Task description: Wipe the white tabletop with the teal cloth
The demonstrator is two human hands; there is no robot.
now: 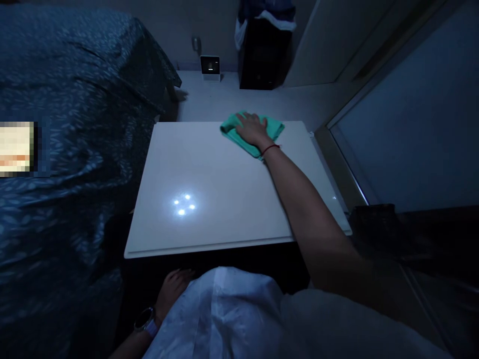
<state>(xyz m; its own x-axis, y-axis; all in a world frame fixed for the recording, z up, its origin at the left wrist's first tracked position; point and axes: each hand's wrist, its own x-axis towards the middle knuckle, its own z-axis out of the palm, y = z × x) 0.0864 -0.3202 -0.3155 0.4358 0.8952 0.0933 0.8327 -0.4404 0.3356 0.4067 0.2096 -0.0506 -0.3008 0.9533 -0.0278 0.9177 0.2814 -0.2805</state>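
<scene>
Right hand (253, 129) spread flat, pressing on crumpled teal microfiber cloth (232, 130); cloth under palm, at far edge of glossy white rectangular tabletop (202, 199). Left hand (172, 289) loosely curled, holding nothing, below tabletop's near edge.

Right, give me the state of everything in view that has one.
Right hand: flat on the cloth.
Teal cloth: bunched under the right hand, near the tabletop's far edge.
White tabletop: glossy, reflecting lights.
Left hand: below the tabletop's near edge, holding nothing visible.
Wristwatch: worn on the left wrist.
Small display: screen lit.
Bed cover: rumpled.
</scene>
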